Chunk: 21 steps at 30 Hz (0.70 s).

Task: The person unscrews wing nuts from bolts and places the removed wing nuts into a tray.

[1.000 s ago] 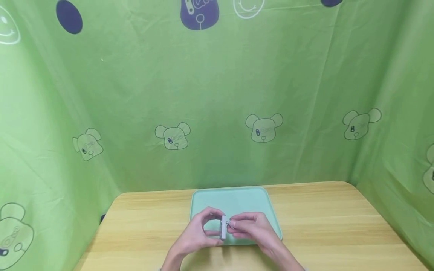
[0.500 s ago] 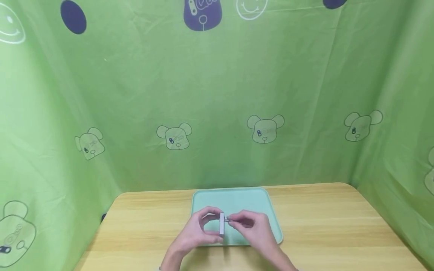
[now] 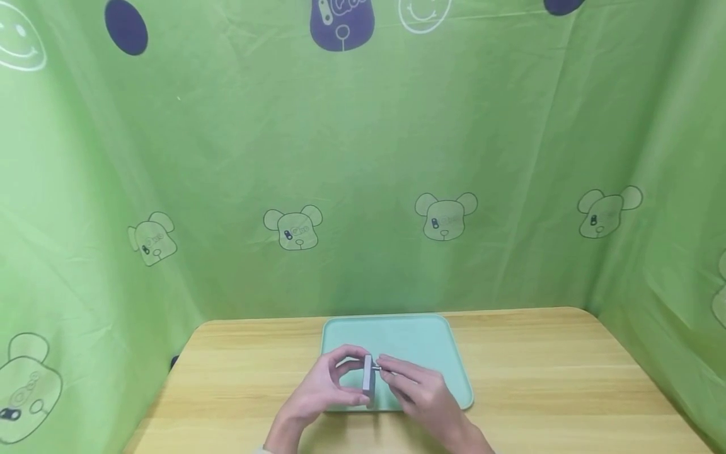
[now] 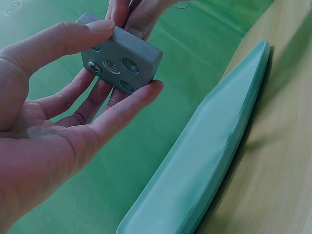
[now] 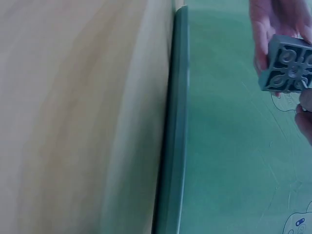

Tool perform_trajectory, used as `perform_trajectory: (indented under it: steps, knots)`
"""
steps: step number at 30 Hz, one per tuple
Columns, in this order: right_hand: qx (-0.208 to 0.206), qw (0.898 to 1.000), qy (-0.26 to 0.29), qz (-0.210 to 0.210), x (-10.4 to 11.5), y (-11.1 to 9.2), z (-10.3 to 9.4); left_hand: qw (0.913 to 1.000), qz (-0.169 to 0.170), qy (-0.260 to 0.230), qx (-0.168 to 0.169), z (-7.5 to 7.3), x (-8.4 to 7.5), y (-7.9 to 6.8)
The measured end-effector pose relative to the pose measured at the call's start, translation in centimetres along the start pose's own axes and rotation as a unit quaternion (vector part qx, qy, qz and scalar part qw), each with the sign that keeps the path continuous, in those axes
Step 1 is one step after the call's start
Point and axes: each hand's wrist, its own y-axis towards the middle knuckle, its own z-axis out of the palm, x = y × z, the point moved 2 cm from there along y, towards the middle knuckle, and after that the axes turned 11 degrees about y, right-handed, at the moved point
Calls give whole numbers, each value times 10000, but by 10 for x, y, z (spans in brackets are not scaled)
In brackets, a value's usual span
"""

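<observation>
Upright above the tray, a grey square block (image 3: 368, 373) is gripped by its edges between the thumb and fingers of my left hand (image 3: 323, 381). The left wrist view shows round recesses, a threaded middle hole and a metal screw end (image 4: 94, 67) in one recess. Ribs and rings cover the block's other face (image 5: 292, 71) in the right wrist view. From that side sticks out a thin metal screw shaft (image 3: 377, 367). My right hand (image 3: 422, 394) pinches the shaft's outer end with its fingertips, which partly hide it.
A mint-green tray (image 3: 397, 325) lies on the wood-grain table (image 3: 533, 372) below the hands. Green printed curtains (image 3: 363, 157) stand behind the table and on both sides.
My right fingers have shifted on the shaft, from curled to straighter, with the hand turning. The left hand and block have drifted slightly left.
</observation>
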Motion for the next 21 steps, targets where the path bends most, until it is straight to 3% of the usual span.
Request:
perform_trajectory:
  steps: [6, 11, 14, 16, 18, 20, 21]
  knots:
    - [-41, 9996, -204, -213, 4, 2, 0, 10000, 2, -73, 65, 0, -1, 0]
    - [-1, 9982, 198, 563, 2, -2, 1, 10000, 25, -80, 9, -1, -1, 0]
    - [-58, 9900, 677, 1236, 0, -4, 1, 9999, 50, -75, -69, -1, -1, 0]
    - [-155, 9808, 977, 1679, 0, -4, 0, 9999, 35, -59, -123, -2, 0, 0]
    - [-290, 9655, 1306, 2234, 0, -3, -1, 9999, 12, 3, -170, -1, 0, 0]
    - [-450, 9381, 1695, 2988, 0, -2, -3, 9998, 13, 64, -213, -1, 0, 0]
    - [-543, 9171, 1889, 3470, 0, -2, -4, 9997, 10, 97, -231, -1, 0, 0]
